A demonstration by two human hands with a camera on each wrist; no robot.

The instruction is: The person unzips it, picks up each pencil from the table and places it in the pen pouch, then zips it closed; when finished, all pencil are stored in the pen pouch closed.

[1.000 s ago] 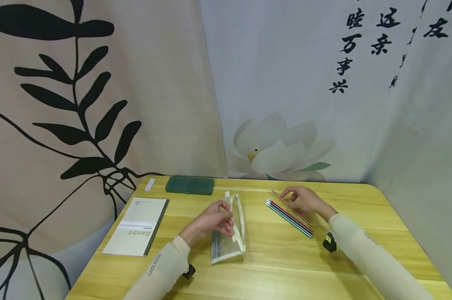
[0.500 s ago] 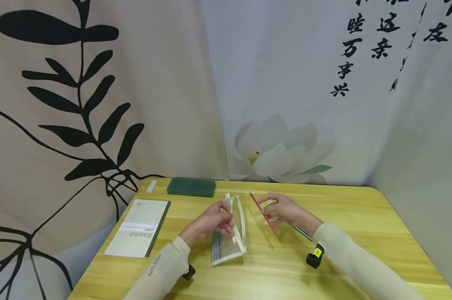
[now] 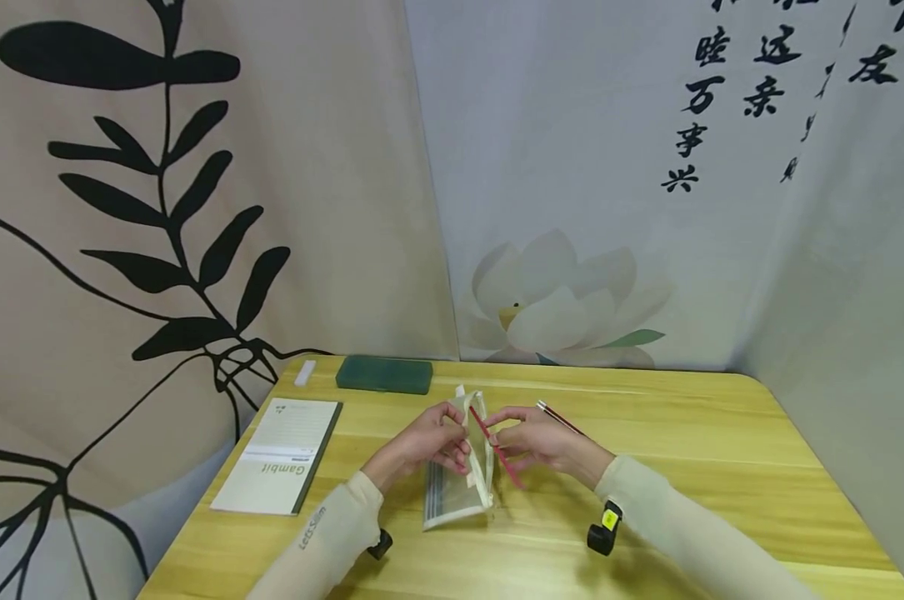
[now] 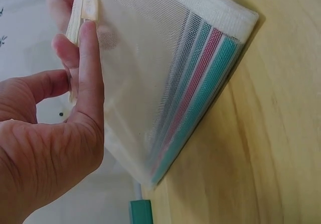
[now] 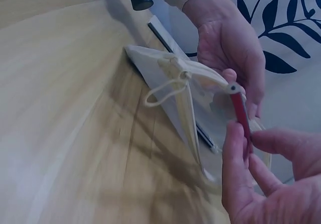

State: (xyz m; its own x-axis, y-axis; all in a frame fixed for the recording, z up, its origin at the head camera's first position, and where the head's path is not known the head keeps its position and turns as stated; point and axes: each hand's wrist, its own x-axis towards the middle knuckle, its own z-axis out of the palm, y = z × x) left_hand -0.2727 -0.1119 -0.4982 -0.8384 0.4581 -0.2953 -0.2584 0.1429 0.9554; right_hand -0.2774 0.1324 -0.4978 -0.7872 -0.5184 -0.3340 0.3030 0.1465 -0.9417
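My left hand [image 3: 429, 437] pinches the open edge of a pale mesh zipper pouch [image 3: 455, 500] and holds it up off the table. Teal, pink and grey stripes run along the pouch's lower side in the left wrist view. My right hand [image 3: 540, 440] pinches a red pencil [image 5: 241, 112] between thumb and fingers, slantwise at the pouch's gaping mouth. In the head view this pencil overlaps the zipper edge. Behind the right hand, the ends of the loose pencils [image 3: 560, 418] show on the table; the hand and forearm hide the rest.
A notebook [image 3: 272, 467] marked "Gambit" lies on the table's left side. At the back edge are a dark green case [image 3: 384, 375] and a small white block [image 3: 305, 372]. The wooden table [image 3: 684, 467] meets a printed curtain [image 3: 571, 167] behind.
My right hand has lifted the red pencil from beside the other pencils and carried it left to the pouch. My left hand keeps its hold on the pouch in the same place.
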